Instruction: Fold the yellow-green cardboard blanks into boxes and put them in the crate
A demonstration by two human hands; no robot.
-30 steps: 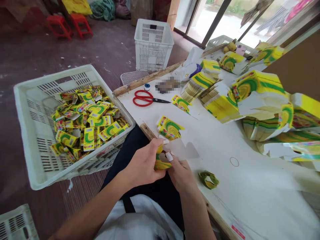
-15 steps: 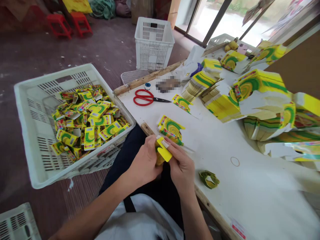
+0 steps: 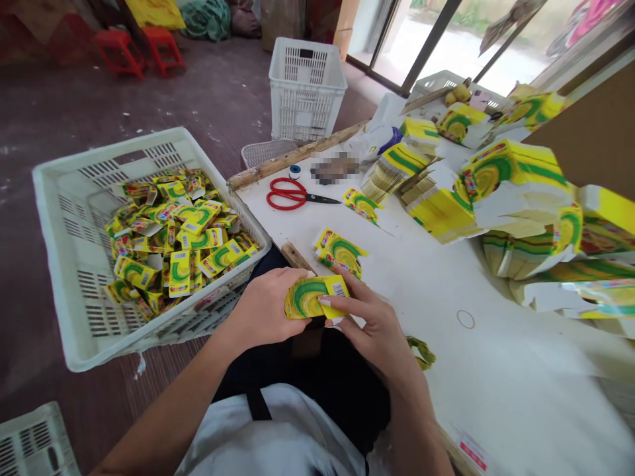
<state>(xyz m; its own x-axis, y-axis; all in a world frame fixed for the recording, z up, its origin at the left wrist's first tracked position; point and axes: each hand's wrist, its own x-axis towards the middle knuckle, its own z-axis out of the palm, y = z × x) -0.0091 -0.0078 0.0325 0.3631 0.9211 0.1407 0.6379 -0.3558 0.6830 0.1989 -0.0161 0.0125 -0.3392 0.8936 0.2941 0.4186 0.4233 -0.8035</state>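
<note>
Between my hands, over my lap at the table's edge, is a small yellow and green carton [image 3: 308, 296] with its printed face and barcode turned up. My left hand [image 3: 265, 305] grips the carton's left end, the fingers mostly hidden behind it. On the right end, my right hand [image 3: 374, 320] pinches the carton, thumb and fingers at the barcode side. A flat yellow carton [image 3: 341, 251] lies on the white table just beyond my hands. Beside my right wrist sits a green ring-shaped band [image 3: 423, 352], partly covered by the wrist.
Left of me stands a white plastic crate [image 3: 74, 317] holding several yellow cartons. Red-handled scissors [image 3: 290, 194] and a thread spool [image 3: 294, 172] lie on the table [image 3: 421, 284]. Stacks of flat cartons [image 3: 516, 175] rise at the right. Another white crate [image 3: 307, 92] stands beyond the table.
The carton has turned from end-on to broad face up. My right hand has shifted right and now covers part of the green band; my left hand has moved slightly left.
</note>
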